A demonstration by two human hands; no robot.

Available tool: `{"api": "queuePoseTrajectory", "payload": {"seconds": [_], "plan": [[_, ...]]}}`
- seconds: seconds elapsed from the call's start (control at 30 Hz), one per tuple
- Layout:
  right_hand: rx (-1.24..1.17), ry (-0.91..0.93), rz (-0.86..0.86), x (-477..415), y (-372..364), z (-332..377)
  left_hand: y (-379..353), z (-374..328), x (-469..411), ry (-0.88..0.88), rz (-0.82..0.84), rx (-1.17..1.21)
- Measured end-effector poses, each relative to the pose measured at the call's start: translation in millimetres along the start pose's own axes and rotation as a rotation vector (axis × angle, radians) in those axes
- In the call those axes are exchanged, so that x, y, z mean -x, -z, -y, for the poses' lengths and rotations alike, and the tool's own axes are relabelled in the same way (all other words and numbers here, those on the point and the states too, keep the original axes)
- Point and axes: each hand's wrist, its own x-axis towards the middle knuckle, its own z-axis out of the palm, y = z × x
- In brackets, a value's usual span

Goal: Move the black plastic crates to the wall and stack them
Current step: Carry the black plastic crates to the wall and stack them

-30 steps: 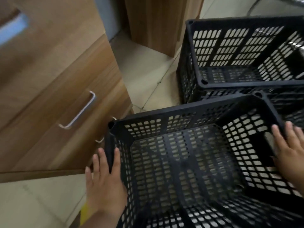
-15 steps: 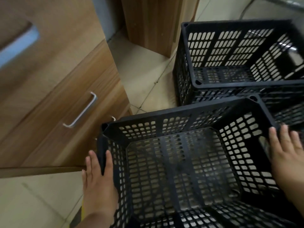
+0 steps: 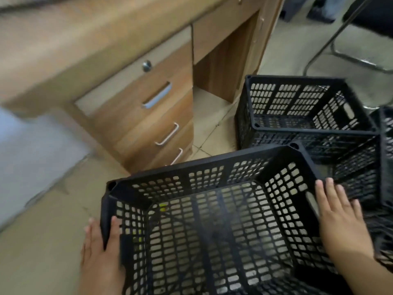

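Observation:
I hold a black plastic crate [image 3: 212,167] with perforated walls low in front of me, tilted, with the floor showing through its base. My left hand [image 3: 100,256] pinches the crate's left wall, thumb inside and fingers outside. My right hand [image 3: 340,220] lies over the right rim by the handle slot, fingers straight; its thumb is hidden. A second black crate [image 3: 297,128] stands on the floor just behind, touching the held one's far right corner. Part of a third black crate [image 3: 386,150] shows at the right edge.
A wooden desk [image 3: 106,39] with a drawer unit [image 3: 153,116] and metal handles stands to the left and ahead. Metal chair legs [image 3: 331,37] stand at the upper right, with someone's shoes behind them. Beige floor tiles [image 3: 42,241] lie to the left.
The view has pulled up and back, so the whole desk now shows. The held crate has come away from the drawer front. Both hands keep their places on its walls.

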Motion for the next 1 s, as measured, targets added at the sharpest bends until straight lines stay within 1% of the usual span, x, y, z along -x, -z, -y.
{"api": "queuePoseTrajectory", "payload": {"seconds": [0.03, 0.07, 0.1, 0.13, 0.2, 0.23, 0.27, 0.3, 0.33, 0.37, 0.4, 0.47, 0.53, 0.6, 0.63, 0.67, 0.7, 0.77, 0.83, 0.87, 0.9, 0.93, 0.97, 1.0], "plan": [[0.009, 0.009, 0.026, 11, 12, 7, 13, 15, 12, 0.016, -0.003, -0.030], [0.009, 0.015, 0.060, 22, 24, 17, 28, 31, 23, -0.015, -0.038, -0.074], [-0.014, 0.014, 0.096, 33, 36, 27, 44, 47, 35, -0.044, -0.080, -0.059], [-0.047, 0.030, 0.096, 43, 49, 37, 59, 64, 46, -0.044, -0.073, -0.064], [-0.085, 0.092, 0.151, 61, 75, 61, 85, 95, 70, 0.035, -0.041, -0.109], [-0.093, 0.117, 0.182, 70, 87, 76, 98, 112, 81, 0.053, -0.069, -0.123], [-0.051, 0.171, 0.173, 78, 97, 90, 111, 127, 91, 0.061, -0.101, -0.101], [-0.042, 0.189, 0.113, 86, 103, 102, 123, 142, 101, 0.071, -0.125, -0.121], [-0.082, 0.187, 0.034, 96, 107, 114, 131, 159, 110, 0.112, -0.094, -0.126], [-0.089, 0.202, -0.043, 109, 108, 125, 137, 180, 121, 0.146, -0.083, -0.074], [-0.129, 0.199, -0.076, 125, 114, 141, 145, 199, 130, 0.170, -0.078, -0.023], [-0.228, 0.259, -0.172, 150, 140, 179, 154, 240, 148, 0.179, -0.154, -0.024], [-0.288, 0.318, -0.222, 168, 159, 212, 168, 273, 166, 0.258, -0.114, -0.075], [-0.324, 0.387, -0.133, 182, 180, 244, 186, 305, 179, 0.267, -0.120, -0.056], [-0.328, 0.414, -0.096, 192, 189, 260, 189, 321, 185, 0.308, -0.102, -0.052], [-0.315, 0.452, -0.081, 202, 200, 277, 193, 340, 191, 0.377, -0.019, -0.019], [-0.299, 0.491, -0.094, 213, 212, 296, 196, 361, 195, 0.414, 0.010, 0.024], [-0.311, 0.519, -0.099, 230, 220, 333, 201, 403, 199, 0.418, -0.040, 0.045], [-0.248, 0.431, -0.141, 237, 216, 376, 213, 443, 205, 0.479, 0.097, 0.035], [-0.266, 0.427, -0.112, 239, 210, 398, 218, 464, 206, 0.506, 0.151, 0.037], [-0.308, 0.507, -0.057, 244, 201, 421, 223, 484, 207, 0.521, 0.179, 0.065], [-0.255, 0.572, -0.004, 256, 208, 440, 229, 503, 207, 0.540, 0.172, 0.087], [-0.140, 0.581, 0.062, 267, 214, 458, 230, 524, 208, 0.541, 0.173, 0.097], [-0.095, 0.628, 0.091, 271, 224, 474, 236, 544, 209, 0.558, 0.184, 0.107]]}}
